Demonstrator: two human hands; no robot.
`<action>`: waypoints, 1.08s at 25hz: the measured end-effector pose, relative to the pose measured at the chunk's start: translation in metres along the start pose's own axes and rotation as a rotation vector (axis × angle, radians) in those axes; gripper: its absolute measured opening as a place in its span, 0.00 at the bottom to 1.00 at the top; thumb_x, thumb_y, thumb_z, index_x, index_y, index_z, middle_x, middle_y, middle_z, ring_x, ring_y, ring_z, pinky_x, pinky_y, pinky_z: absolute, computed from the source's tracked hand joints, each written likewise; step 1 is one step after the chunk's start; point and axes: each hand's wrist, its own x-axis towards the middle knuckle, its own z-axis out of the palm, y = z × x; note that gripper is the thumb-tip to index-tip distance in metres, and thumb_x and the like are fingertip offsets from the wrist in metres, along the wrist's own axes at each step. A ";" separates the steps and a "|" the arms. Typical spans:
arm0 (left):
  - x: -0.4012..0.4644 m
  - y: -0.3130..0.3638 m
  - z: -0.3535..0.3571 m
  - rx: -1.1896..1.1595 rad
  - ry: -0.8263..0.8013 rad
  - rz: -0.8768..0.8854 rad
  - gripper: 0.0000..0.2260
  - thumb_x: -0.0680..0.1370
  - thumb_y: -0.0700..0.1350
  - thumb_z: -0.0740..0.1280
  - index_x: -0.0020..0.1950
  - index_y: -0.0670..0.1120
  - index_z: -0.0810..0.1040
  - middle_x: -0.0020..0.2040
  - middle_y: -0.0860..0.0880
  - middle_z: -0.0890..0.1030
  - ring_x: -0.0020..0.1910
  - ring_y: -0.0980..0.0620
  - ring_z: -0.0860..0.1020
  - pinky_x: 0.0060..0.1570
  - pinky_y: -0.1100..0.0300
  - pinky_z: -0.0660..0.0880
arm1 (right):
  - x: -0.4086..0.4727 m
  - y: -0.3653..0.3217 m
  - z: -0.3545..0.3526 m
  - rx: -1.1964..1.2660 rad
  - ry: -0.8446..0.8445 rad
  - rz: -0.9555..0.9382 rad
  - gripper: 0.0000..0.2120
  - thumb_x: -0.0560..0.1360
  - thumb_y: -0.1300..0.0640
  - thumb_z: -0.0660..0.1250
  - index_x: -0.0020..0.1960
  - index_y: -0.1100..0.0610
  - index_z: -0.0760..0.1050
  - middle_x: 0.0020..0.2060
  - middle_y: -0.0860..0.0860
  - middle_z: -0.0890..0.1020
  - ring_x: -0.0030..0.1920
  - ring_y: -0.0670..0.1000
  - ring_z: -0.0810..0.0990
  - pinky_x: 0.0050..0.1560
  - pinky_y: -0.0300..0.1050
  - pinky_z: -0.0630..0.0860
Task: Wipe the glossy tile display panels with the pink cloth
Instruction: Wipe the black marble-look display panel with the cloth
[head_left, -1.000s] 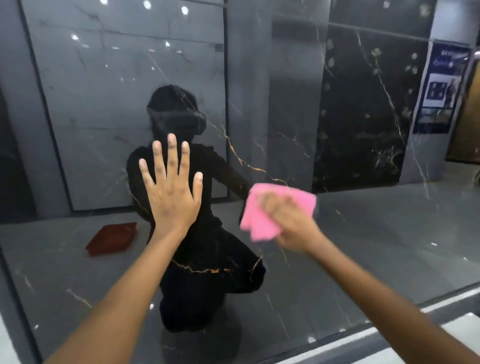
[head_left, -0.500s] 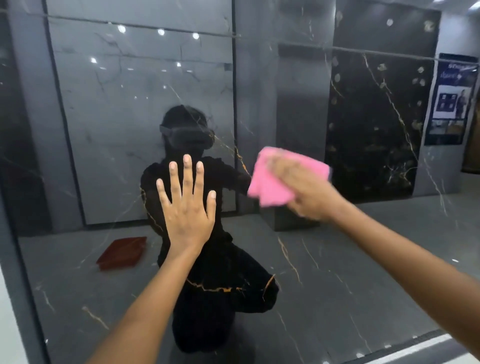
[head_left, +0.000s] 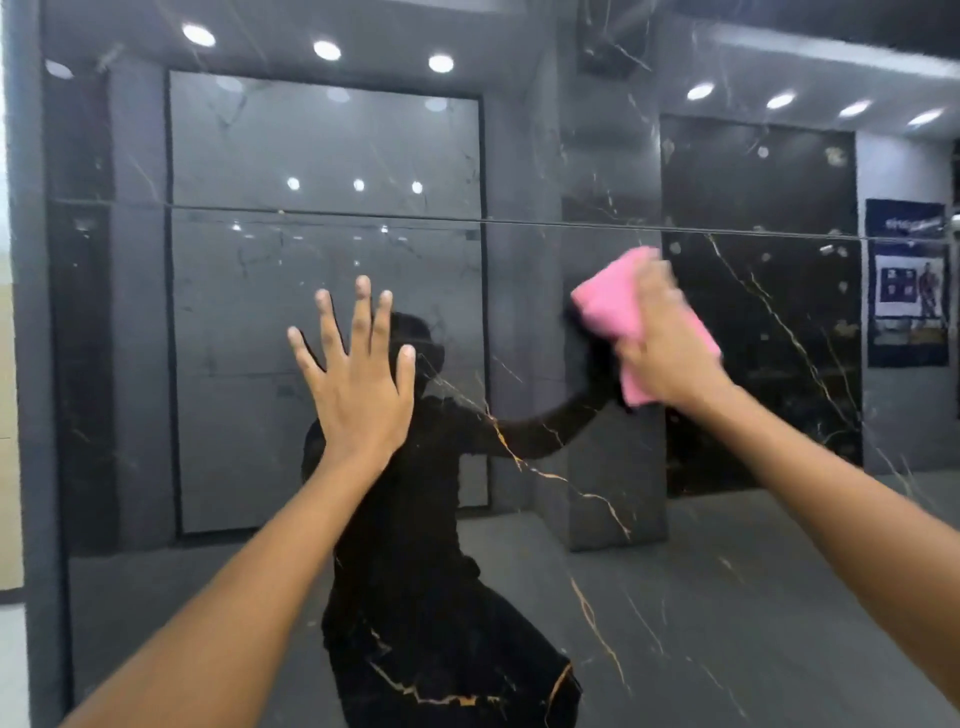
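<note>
A glossy black tile panel (head_left: 727, 597) with thin gold veins fills the view and mirrors a showroom and a crouching person. My left hand (head_left: 358, 384) lies flat on the panel with its fingers spread straight. To the right, my right hand (head_left: 667, 353) presses a folded pink cloth (head_left: 613, 306) against the panel, just below a thin horizontal joint (head_left: 519, 222) between this tile and the one above. The cloth sticks out above and below my fingers; how they curl around it is blurred by motion.
The panel's left edge meets a pale wall strip (head_left: 8, 415). Reflected in the tile are ceiling spotlights (head_left: 327, 50), grey display slabs and a blue poster (head_left: 906, 283) at the far right.
My right hand has swept the pink cloth upward and to the right across the panel. My view has tilted up, so the upper tile and joint show. The left hand stays flat.
</note>
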 end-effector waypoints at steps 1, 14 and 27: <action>0.000 0.000 0.005 0.037 -0.006 -0.002 0.27 0.82 0.55 0.47 0.81 0.49 0.50 0.81 0.49 0.49 0.79 0.40 0.45 0.73 0.36 0.41 | 0.017 0.012 -0.012 0.162 0.172 0.361 0.32 0.72 0.55 0.62 0.73 0.66 0.60 0.67 0.60 0.67 0.68 0.57 0.67 0.72 0.56 0.62; -0.009 0.001 0.010 0.051 0.023 0.001 0.28 0.82 0.56 0.46 0.81 0.49 0.51 0.81 0.49 0.50 0.79 0.40 0.46 0.73 0.36 0.42 | 0.055 -0.033 -0.019 0.398 0.392 0.781 0.36 0.71 0.58 0.63 0.75 0.65 0.55 0.73 0.62 0.62 0.73 0.62 0.62 0.73 0.48 0.59; -0.011 0.001 0.010 0.018 0.036 0.015 0.27 0.83 0.56 0.43 0.81 0.47 0.51 0.81 0.48 0.51 0.79 0.41 0.46 0.73 0.39 0.38 | 0.044 -0.041 -0.006 0.165 0.228 0.566 0.39 0.70 0.62 0.64 0.76 0.69 0.50 0.74 0.66 0.56 0.75 0.65 0.55 0.74 0.51 0.54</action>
